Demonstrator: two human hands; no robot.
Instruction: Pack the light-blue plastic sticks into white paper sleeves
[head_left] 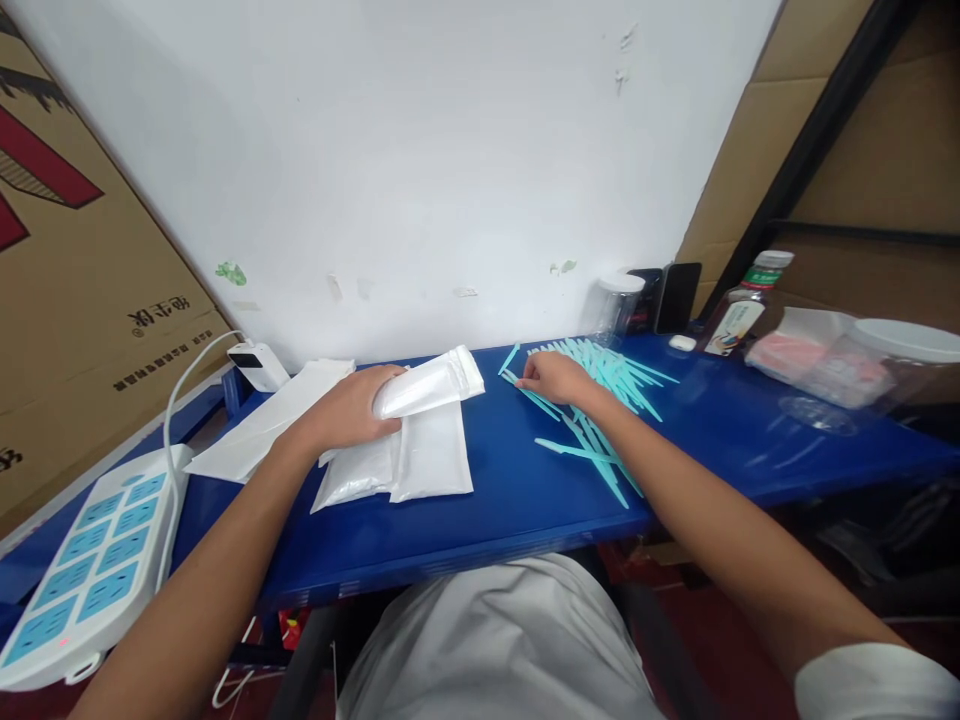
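Note:
My left hand (360, 405) is wrapped round a white plastic packet (431, 385), raised and tilted over other packets. Beneath it, more flat white packets (433, 455) lie on the blue table (495, 500). My right hand (555, 377) is at the left side of a loose pile of thin turquoise plastic sticks (611, 375). Its fingers are pinched together on one turquoise stick (511, 378) at the pile's edge. Several more sticks fan out under and beside my right forearm. What the sticks are for cannot be made out.
A white power strip (97, 560) with a cable and a small white device (257, 366) are at left, near a white sheet (262, 425). A lidded clear jar (615, 305), phones (679, 297), a bottle (742, 305) and a larger jar (892, 365) stand at right.

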